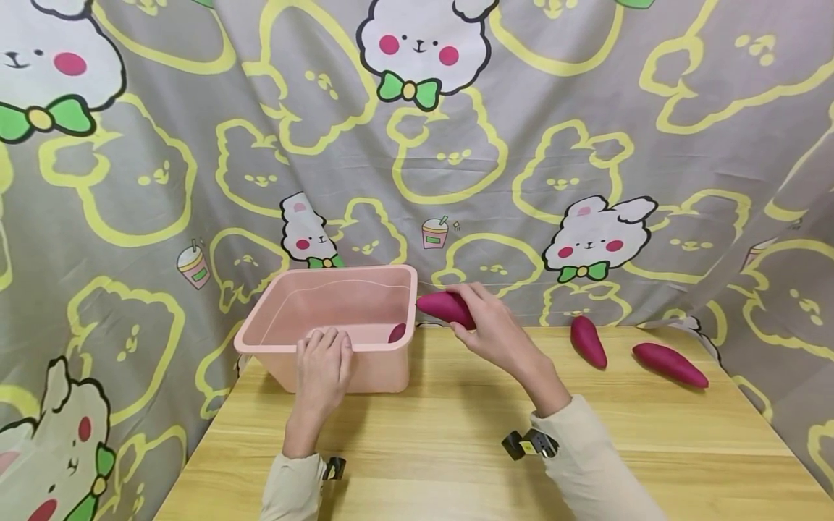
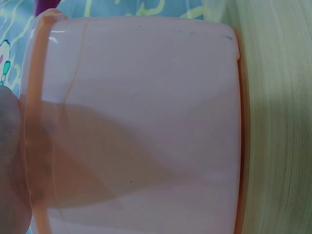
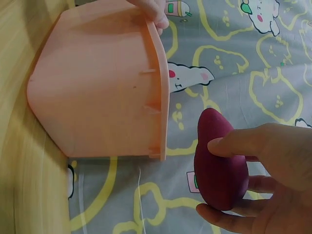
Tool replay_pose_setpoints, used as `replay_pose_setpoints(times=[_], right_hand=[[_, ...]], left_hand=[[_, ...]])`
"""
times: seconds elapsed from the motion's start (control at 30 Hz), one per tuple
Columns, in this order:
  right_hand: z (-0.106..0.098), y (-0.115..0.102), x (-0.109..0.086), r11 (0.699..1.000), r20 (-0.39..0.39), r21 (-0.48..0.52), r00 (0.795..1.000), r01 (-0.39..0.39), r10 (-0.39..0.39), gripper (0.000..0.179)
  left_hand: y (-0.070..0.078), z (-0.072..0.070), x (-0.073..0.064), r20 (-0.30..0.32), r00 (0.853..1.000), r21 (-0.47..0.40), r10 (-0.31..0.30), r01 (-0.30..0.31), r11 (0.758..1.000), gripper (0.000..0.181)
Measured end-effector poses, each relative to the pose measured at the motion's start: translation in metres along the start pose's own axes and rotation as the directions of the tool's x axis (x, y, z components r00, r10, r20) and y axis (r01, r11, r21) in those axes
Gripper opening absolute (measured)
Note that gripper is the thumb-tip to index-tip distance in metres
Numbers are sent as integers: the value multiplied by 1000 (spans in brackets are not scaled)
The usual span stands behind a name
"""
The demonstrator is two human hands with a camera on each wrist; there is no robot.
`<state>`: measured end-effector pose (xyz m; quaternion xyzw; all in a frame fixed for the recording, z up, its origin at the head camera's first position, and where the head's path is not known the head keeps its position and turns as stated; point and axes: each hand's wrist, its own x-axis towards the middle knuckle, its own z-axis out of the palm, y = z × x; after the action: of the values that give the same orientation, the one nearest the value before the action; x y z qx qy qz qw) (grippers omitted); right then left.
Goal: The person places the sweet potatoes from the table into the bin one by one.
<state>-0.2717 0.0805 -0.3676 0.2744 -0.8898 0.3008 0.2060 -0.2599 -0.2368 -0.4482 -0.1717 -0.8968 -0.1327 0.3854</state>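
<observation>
- Purplish red on the sweet potatoes (image 1: 670, 365)
- Pale pink on the bin (image 1: 378, 372)
- Yellowish woodgrain on the tabletop (image 1: 443, 449)
- Bunny-printed grey on the curtain (image 1: 534, 108)

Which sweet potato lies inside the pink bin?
The partly hidden sweet potato near the right end of the bin. The right hand grips another sweet potato; two others lie on the table.

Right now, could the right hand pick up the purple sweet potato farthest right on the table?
Probably not: the right hand already holds another purple sweet potato and likely must release it first.
</observation>
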Motion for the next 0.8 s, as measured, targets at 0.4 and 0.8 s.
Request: replay_pose_setpoints(times=[0.4, 0.8], right_hand=[[13, -15, 7, 999, -1, 33, 999, -35, 35, 62], [27, -29, 15, 999, -4, 39, 1000, 19, -19, 56]], left_hand=[[0, 0, -1, -16, 1000, -7, 1, -1, 1000, 34], [0, 1, 0, -41, 999, 11, 23, -23, 1000, 32]])
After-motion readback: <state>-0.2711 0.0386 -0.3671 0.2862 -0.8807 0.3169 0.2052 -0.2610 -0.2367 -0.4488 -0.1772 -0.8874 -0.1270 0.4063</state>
